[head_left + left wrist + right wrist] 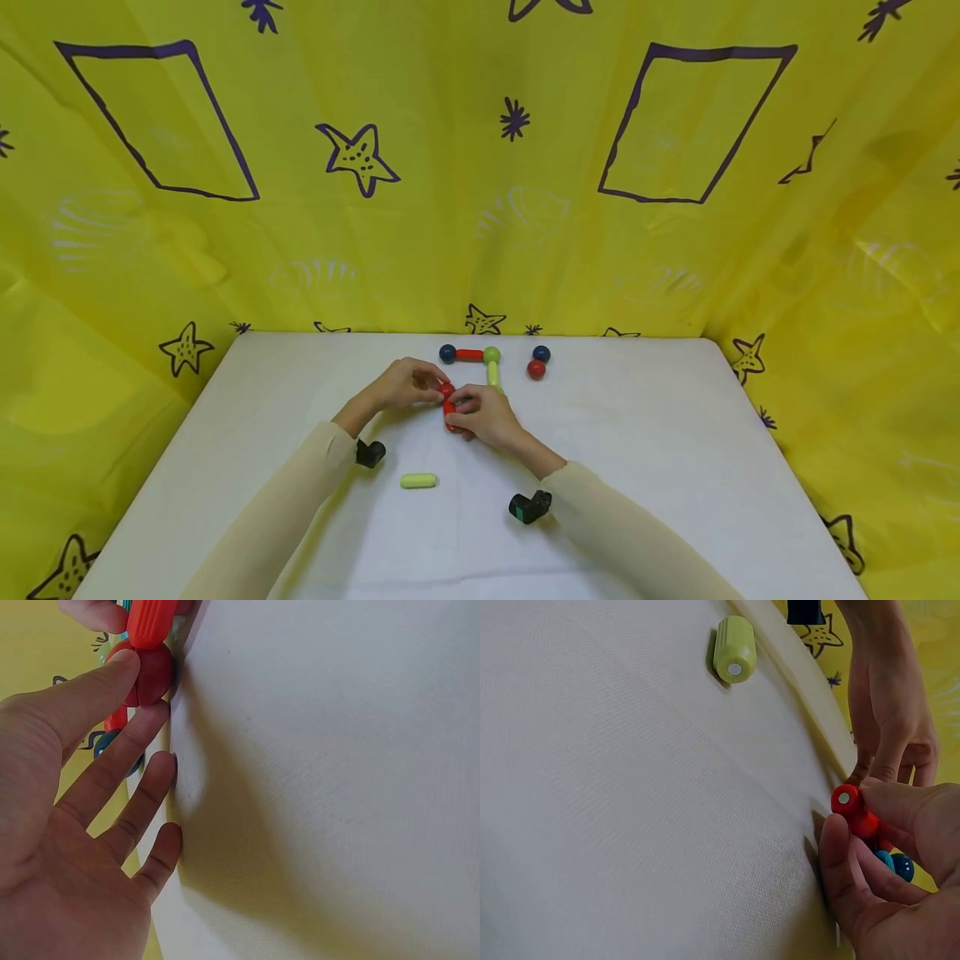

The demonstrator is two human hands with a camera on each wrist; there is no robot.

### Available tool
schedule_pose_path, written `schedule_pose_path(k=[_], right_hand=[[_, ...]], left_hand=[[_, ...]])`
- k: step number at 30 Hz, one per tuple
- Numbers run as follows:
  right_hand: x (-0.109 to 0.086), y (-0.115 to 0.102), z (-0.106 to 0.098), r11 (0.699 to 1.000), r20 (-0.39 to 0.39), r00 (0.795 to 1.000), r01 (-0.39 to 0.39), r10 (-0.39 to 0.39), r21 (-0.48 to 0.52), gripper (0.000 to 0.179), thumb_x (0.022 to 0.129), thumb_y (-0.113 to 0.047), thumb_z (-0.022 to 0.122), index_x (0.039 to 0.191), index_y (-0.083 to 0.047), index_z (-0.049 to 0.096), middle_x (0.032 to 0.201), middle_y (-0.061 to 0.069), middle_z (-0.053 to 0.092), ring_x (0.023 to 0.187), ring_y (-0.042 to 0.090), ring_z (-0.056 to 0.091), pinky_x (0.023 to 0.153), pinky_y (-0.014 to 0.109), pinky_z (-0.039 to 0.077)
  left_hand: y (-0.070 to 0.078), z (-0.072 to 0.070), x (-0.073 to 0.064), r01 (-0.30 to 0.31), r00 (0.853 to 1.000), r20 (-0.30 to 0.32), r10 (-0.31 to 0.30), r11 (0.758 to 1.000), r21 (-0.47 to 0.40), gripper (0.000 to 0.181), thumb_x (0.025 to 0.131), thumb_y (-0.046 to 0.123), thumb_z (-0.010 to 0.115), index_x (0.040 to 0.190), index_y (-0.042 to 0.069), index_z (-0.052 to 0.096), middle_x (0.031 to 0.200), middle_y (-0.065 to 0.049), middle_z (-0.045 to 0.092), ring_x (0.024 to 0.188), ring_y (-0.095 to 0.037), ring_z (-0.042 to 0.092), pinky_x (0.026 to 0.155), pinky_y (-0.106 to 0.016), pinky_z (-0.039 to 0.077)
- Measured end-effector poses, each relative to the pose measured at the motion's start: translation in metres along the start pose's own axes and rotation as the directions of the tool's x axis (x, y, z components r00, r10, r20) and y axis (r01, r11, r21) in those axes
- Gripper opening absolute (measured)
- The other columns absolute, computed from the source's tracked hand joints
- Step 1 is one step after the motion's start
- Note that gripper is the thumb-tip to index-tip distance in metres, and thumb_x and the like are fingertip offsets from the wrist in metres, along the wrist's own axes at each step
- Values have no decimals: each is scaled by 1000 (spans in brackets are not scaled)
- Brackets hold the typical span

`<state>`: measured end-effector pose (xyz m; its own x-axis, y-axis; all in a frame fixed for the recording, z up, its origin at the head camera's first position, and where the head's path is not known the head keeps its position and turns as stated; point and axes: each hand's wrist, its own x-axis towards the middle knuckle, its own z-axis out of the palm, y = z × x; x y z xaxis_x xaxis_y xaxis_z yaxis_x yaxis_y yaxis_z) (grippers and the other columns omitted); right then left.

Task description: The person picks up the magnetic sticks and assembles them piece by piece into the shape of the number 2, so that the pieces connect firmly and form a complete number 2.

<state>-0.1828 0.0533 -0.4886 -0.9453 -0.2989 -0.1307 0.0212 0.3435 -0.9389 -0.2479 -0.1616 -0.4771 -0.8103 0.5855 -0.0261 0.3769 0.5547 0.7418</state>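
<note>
One red rod (863, 820), lengthwise fore-and-aft

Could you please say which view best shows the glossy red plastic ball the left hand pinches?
The left wrist view: the red ball appears largest, its seam visible, though the left hand partly covers it. The head view shows it small, partly covered; the right wrist view not clearly.

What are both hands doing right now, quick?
Left hand: closed, pinching the red ball.
Right hand: closed, holding the red rod.
</note>
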Motion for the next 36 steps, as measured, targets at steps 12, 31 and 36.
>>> schedule_pose_path(k=[12, 31, 36], right_hand=[[1, 2, 7, 1000, -24, 1000, 3, -2, 30, 25, 89, -6, 80, 111, -1, 69, 86, 11, 74, 60, 15, 68, 56, 28, 58], [-4, 0, 1, 1000, 1, 1000, 27, -27, -7, 31, 90, -8, 80, 117, -3, 67, 93, 10, 75, 67, 16, 71, 60, 29, 59], [-11, -6, -15, 994, 47, 998, 56, -52, -99, 34, 94, -14, 77, 125, -8, 66, 106, 12, 75, 74, 21, 71, 62, 30, 58]], left_hand=[[-2, 0, 2, 0, 1000, -4, 0, 1000, 17, 22, 90, 14, 81, 111, 11, 78, 94, 3, 74, 85, -14, 62, 81, -33, 51], [-3, 2, 3, 26, 1000, 2, -26, 1000, 11, 22, 91, 12, 80, 113, 11, 78, 95, 3, 74, 84, -15, 62, 80, -32, 51], [-2, 2, 1, 37, 999, -1, -37, 999, 2, 24, 90, 12, 80, 113, 10, 78, 99, 1, 74, 85, -16, 60, 80, -31, 51]])
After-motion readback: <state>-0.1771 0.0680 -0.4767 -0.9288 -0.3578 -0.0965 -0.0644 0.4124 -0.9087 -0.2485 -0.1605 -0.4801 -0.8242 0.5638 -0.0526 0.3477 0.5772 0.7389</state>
